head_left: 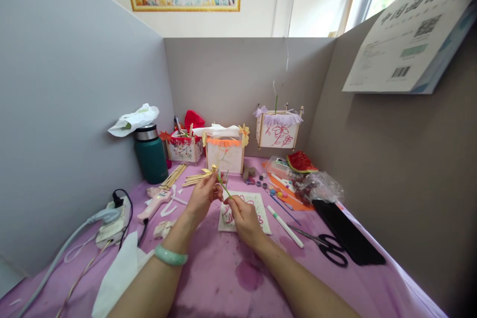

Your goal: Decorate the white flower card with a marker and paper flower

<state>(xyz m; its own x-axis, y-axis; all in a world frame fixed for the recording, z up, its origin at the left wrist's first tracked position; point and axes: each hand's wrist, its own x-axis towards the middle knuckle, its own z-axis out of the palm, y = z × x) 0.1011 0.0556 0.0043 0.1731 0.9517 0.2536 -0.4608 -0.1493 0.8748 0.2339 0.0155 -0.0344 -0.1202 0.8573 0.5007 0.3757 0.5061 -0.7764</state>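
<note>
Over the middle of the table, my left hand (205, 193) is closed on the upper part of a thin green stem (224, 188). A small golden-yellow tip (214, 169) shows above those fingers; whether it belongs to the stem I cannot tell. Lower down, my right hand (244, 216) pinches the stem's other end between thumb and fingers. Partly covered by that hand, a white square panel (257, 203) with red and green drawing lies flat. Just beyond my left hand are thin wooden sticks (194, 179) and an upright white paper lantern (225, 159) with orange fringe.
On the left lie a pink glue gun (158, 203), a power strip (114, 223) with cords, and a green bottle (150, 154). Scissors (328, 246), a white marker (285, 227) and a black slab (350, 233) occupy the right. A purple-fringed lantern (278, 131) hangs behind.
</note>
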